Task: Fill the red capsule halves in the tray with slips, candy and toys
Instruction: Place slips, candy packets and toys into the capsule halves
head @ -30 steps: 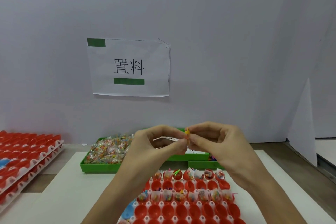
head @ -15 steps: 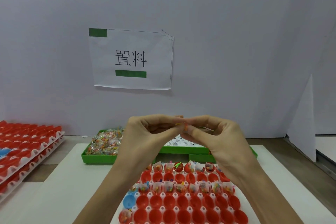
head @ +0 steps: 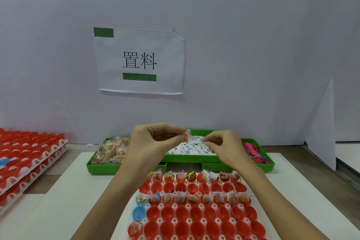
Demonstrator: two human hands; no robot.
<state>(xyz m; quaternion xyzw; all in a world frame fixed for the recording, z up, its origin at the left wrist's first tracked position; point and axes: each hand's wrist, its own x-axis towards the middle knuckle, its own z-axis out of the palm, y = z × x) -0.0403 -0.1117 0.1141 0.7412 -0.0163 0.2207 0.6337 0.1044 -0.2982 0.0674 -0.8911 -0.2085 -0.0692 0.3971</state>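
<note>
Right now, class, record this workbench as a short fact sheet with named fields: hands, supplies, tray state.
Left hand: pinches a small candy and slip bundle
Right hand: fingers curled, contents unclear
Green bins: candy packets left, white slips middle, colourful toys right
Capsule tray: some rows filled, others hold only red halves
Stacked trays: far left

Bright, even light; soft shadows
</note>
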